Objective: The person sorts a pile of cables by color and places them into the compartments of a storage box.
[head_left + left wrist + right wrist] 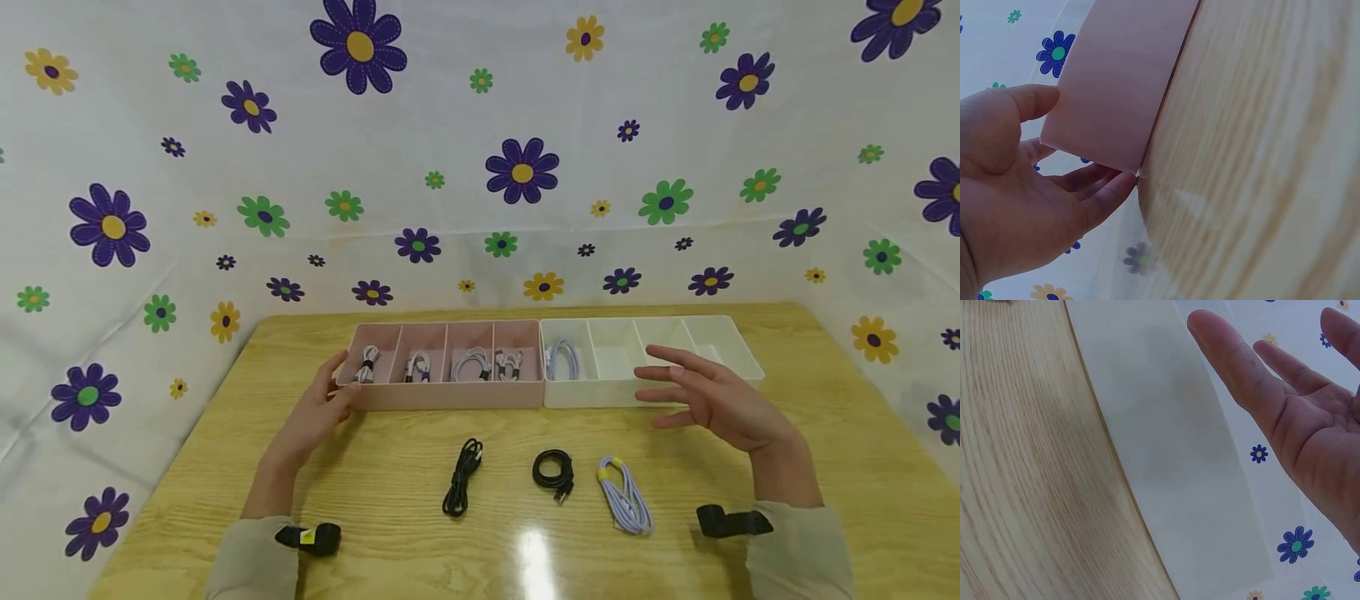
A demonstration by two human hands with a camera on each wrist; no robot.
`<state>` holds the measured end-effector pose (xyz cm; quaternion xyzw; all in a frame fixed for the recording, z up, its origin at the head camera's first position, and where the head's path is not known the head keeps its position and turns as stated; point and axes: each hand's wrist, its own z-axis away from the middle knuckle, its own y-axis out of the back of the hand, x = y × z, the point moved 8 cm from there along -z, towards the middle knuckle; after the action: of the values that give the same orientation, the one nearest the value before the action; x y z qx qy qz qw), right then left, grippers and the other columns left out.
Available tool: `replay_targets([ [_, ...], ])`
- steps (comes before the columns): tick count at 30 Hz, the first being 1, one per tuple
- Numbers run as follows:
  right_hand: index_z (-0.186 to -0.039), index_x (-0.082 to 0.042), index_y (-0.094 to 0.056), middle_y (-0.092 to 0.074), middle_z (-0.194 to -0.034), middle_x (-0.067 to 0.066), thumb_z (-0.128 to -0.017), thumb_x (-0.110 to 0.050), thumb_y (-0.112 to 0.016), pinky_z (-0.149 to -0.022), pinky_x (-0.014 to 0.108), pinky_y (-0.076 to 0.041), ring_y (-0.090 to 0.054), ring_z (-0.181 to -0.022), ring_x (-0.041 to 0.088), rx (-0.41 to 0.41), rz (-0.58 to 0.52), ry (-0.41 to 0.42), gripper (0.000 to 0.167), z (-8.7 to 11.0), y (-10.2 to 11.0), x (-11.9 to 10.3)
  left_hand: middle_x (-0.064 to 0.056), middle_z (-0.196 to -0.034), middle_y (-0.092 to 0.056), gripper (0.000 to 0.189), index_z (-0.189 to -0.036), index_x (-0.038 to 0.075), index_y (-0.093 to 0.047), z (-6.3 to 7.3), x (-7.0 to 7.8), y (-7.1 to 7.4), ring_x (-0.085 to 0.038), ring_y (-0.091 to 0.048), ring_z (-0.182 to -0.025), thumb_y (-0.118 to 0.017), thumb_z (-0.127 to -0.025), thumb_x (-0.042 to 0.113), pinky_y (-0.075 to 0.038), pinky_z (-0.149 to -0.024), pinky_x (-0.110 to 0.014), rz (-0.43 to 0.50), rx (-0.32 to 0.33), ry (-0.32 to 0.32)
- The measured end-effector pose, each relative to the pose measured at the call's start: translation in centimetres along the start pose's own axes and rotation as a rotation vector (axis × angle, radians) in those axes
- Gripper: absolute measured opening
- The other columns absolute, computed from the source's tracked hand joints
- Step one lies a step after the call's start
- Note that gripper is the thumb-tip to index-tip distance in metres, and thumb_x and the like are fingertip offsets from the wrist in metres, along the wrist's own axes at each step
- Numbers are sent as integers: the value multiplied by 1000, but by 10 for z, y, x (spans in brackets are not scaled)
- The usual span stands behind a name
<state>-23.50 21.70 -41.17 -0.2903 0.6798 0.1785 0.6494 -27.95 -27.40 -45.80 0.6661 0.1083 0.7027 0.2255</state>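
Observation:
My left hand touches the left end of a pink divided box. In the left wrist view its thumb lies at the box's front upper edge and its fingers rest along the end wall. Each pink compartment holds a bundled whitish cable. Over the front of a white divided box hovers my right hand, fingers spread, holding nothing. A pale purple cable lies in that box's leftmost compartment; the hand partly hides compartments further right.
On the wooden table, in front of the boxes, lie a long black cable, a coiled black cable and a lilac cable with a yellow tie. A flowered cloth hangs behind and at both sides.

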Motion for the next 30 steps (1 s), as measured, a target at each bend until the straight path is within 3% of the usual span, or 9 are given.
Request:
replay_targets([
  [12, -146, -22, -46, -63, -132, -2, -110, -15, -35, -84, 43, -58, -66, -114, 25, 88, 65, -77, 39, 2, 6, 1, -28, -154, -24, 69, -161, 19, -5, 1, 0, 2, -41, -36, -135, -44, -107, 37, -39, -106, -56, 4, 4, 2],
  [30, -144, -24, -48, -63, -131, -1, -109, -18, -37, -83, 44, -58, -67, -113, 25, 108, 138, -111, 37, 7, 7, 2, -28, -150, -30, 69, -161, 17, -7, 0, 2, 0, -40, -39, -131, -45, -107, 35, -38, -107, -57, 7, 9, -15],
])
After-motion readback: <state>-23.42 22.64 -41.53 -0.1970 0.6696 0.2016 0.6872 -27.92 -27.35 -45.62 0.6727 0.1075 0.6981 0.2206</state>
